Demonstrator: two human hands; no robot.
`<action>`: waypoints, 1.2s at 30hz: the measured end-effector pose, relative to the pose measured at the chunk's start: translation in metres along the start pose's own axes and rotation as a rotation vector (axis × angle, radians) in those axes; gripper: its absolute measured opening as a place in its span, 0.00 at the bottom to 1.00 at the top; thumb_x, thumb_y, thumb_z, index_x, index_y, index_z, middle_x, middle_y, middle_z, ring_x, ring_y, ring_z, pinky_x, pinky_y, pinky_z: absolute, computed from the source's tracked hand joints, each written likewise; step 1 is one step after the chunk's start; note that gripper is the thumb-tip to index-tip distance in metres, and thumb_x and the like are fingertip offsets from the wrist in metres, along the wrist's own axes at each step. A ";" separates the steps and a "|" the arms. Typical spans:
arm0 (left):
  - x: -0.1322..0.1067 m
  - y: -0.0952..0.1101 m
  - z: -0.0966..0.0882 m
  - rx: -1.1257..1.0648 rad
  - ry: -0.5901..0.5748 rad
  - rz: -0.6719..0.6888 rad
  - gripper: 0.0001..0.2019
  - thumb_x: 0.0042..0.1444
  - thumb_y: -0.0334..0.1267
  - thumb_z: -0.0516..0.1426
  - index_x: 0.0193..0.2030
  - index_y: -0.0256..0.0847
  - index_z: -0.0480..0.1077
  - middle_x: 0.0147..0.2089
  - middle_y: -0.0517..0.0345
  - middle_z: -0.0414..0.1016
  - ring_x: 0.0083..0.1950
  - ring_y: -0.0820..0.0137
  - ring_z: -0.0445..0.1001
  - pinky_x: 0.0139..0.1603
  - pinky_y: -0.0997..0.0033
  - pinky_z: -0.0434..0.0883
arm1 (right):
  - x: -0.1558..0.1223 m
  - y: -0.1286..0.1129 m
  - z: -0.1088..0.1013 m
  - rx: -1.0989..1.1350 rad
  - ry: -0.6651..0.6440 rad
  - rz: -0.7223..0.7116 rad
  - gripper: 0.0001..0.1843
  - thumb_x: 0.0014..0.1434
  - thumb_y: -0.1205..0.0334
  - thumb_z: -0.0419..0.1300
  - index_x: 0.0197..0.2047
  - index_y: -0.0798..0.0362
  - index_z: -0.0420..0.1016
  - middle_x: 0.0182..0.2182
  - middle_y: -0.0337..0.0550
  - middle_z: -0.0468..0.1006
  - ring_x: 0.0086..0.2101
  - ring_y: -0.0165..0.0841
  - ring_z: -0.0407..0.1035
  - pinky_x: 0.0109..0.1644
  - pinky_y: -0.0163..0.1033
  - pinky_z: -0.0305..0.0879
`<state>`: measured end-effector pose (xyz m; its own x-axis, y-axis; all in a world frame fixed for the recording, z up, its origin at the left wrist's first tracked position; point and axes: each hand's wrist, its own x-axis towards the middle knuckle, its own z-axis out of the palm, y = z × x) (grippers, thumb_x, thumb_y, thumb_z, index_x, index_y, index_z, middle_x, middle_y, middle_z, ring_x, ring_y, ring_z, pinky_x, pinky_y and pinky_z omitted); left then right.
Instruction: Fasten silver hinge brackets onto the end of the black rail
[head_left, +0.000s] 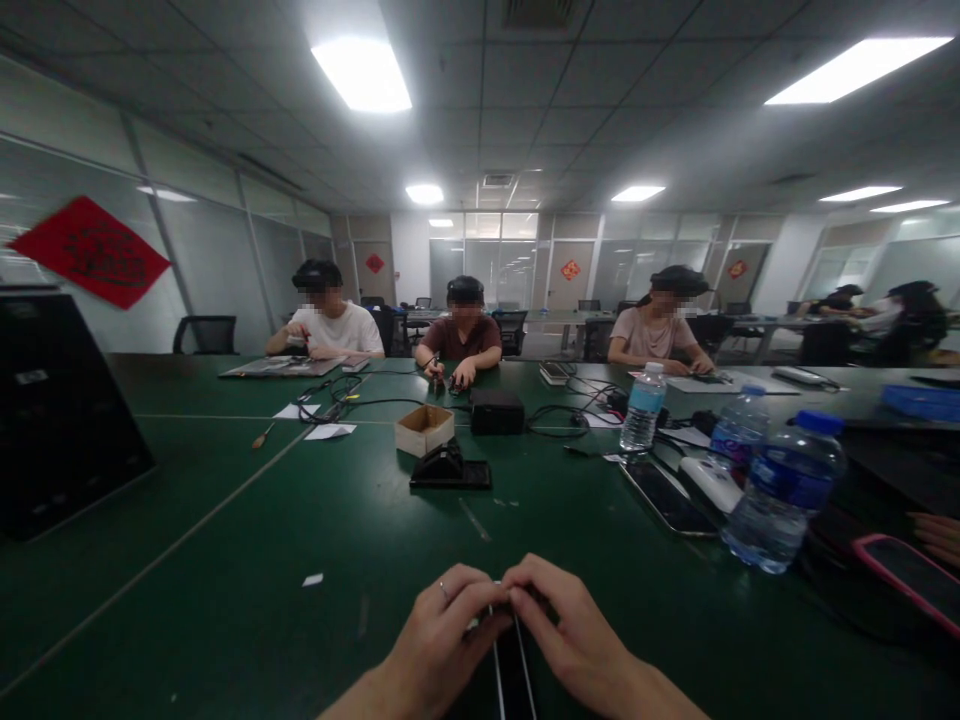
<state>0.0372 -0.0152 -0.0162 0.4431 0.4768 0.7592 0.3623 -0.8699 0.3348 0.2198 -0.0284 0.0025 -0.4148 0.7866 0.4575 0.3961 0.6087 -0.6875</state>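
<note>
Here, the left hand (450,632) and right hand (564,618) meet over a light-edged black slab (513,668) on the near side of the open-topped box (412,439), though whether either clamps it cannot be told, and uneven pressure could make it slip.

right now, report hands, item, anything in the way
Left hand and right hand together at far end of slim black silver-edged slab. Grip detail unclear. Small white scrap apart on left.

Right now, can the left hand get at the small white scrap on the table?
Probably yes: the white scrap lies to the left of the left hand, nothing visible between them; it would likely have to leave the white-edged black device.
</note>
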 end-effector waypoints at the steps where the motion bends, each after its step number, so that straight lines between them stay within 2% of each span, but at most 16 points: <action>1: 0.002 0.001 -0.001 0.003 0.046 0.029 0.08 0.67 0.36 0.51 0.43 0.42 0.71 0.33 0.56 0.74 0.33 0.72 0.74 0.34 0.77 0.74 | 0.001 0.001 -0.001 0.000 0.007 0.000 0.14 0.67 0.57 0.48 0.37 0.53 0.72 0.30 0.41 0.72 0.31 0.30 0.66 0.36 0.34 0.63; 4: 0.008 0.003 -0.004 0.027 0.128 0.096 0.07 0.66 0.34 0.51 0.40 0.40 0.70 0.31 0.57 0.74 0.31 0.73 0.74 0.31 0.78 0.74 | 0.003 0.002 -0.003 -0.012 0.017 -0.022 0.15 0.66 0.56 0.48 0.37 0.53 0.73 0.30 0.42 0.73 0.31 0.30 0.67 0.36 0.34 0.63; 11: 0.011 0.006 -0.007 0.144 0.107 0.091 0.04 0.62 0.31 0.53 0.38 0.39 0.69 0.31 0.56 0.74 0.31 0.71 0.74 0.33 0.75 0.73 | 0.000 -0.001 0.000 -0.046 -0.011 -0.030 0.18 0.67 0.56 0.47 0.39 0.53 0.76 0.31 0.44 0.75 0.32 0.32 0.69 0.37 0.36 0.65; 15: 0.009 -0.006 -0.016 0.168 -0.028 -0.037 0.04 0.57 0.31 0.52 0.34 0.38 0.68 0.30 0.56 0.73 0.31 0.70 0.72 0.33 0.74 0.72 | 0.001 0.004 -0.009 -0.172 -0.073 -0.073 0.17 0.67 0.58 0.46 0.46 0.54 0.74 0.36 0.47 0.76 0.36 0.35 0.69 0.41 0.40 0.66; 18: 0.007 -0.022 -0.027 0.190 -0.221 -0.237 0.03 0.55 0.32 0.54 0.34 0.38 0.68 0.32 0.57 0.72 0.31 0.70 0.71 0.33 0.73 0.70 | 0.002 0.019 -0.022 -0.259 -0.048 0.033 0.15 0.66 0.59 0.48 0.42 0.55 0.74 0.36 0.47 0.75 0.36 0.35 0.69 0.41 0.41 0.66; 20: 0.006 -0.032 -0.033 0.197 -0.363 -0.351 0.02 0.55 0.33 0.55 0.34 0.38 0.69 0.33 0.57 0.73 0.32 0.69 0.71 0.34 0.73 0.69 | 0.002 0.029 -0.030 -0.278 -0.087 0.121 0.14 0.65 0.59 0.49 0.37 0.55 0.73 0.33 0.45 0.74 0.34 0.34 0.68 0.38 0.39 0.66; 21: 0.006 -0.035 -0.034 0.186 -0.401 -0.366 0.02 0.55 0.33 0.56 0.33 0.38 0.69 0.33 0.57 0.73 0.32 0.69 0.71 0.35 0.73 0.68 | 0.002 0.033 -0.033 -0.278 -0.119 0.155 0.13 0.64 0.59 0.50 0.36 0.55 0.73 0.33 0.44 0.74 0.32 0.33 0.68 0.36 0.38 0.65; 26: 0.010 -0.036 -0.032 0.146 -0.488 -0.379 0.03 0.54 0.35 0.58 0.34 0.38 0.71 0.33 0.59 0.73 0.33 0.69 0.71 0.35 0.74 0.67 | 0.001 0.037 -0.034 -0.256 -0.227 0.183 0.08 0.60 0.63 0.54 0.35 0.54 0.73 0.32 0.41 0.73 0.31 0.30 0.66 0.34 0.36 0.64; 36: 0.013 -0.030 -0.031 0.067 -0.554 -0.383 0.05 0.55 0.35 0.57 0.36 0.38 0.72 0.35 0.59 0.73 0.35 0.69 0.71 0.35 0.74 0.66 | -0.001 0.045 -0.027 -0.229 -0.205 0.133 0.06 0.57 0.63 0.57 0.36 0.54 0.73 0.31 0.40 0.71 0.30 0.30 0.65 0.34 0.35 0.62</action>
<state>0.0070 0.0126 0.0006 0.6217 0.7600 0.1894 0.6199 -0.6253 0.4741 0.2604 0.0016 -0.0134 -0.4943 0.8375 0.2330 0.6223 0.5281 -0.5778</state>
